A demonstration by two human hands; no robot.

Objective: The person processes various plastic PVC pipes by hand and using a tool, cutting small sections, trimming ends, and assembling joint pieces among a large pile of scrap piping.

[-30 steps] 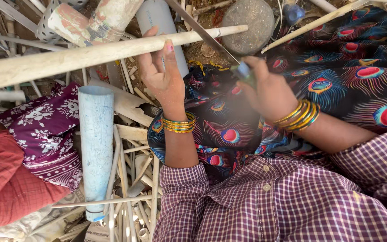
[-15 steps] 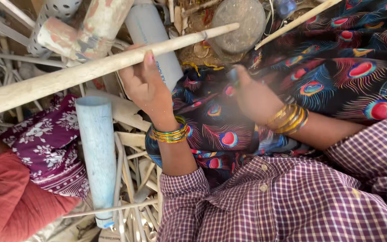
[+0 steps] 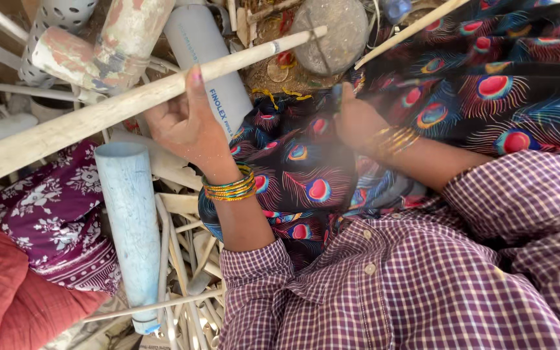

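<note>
Left hand (image 3: pixel 186 123) grasps long pale rod (image 3: pixel 131 107); right hand (image 3: pixel 358 120) clenched on a blurred, unidentifiable object.

Rod lies diagonally over a loose pipe heap, beside the pale blue pipe (image 3: pixel 131 227) and grey pipe (image 3: pixel 209 65). Risk: swinging the rod may dislodge unstable pipes. No worktop; the person's lap carries peacock-patterned cloth (image 3: pixel 481 84).

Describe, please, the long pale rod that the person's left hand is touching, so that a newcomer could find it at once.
Start at the heap of pipes and offcuts on the left of the head view. Across its top runs a long pale cream rod, rising from the left edge to the upper middle, with the left hand against it. Unlike the short light-blue pipe below and the grey pipe behind, it is slim and far longer.
</note>
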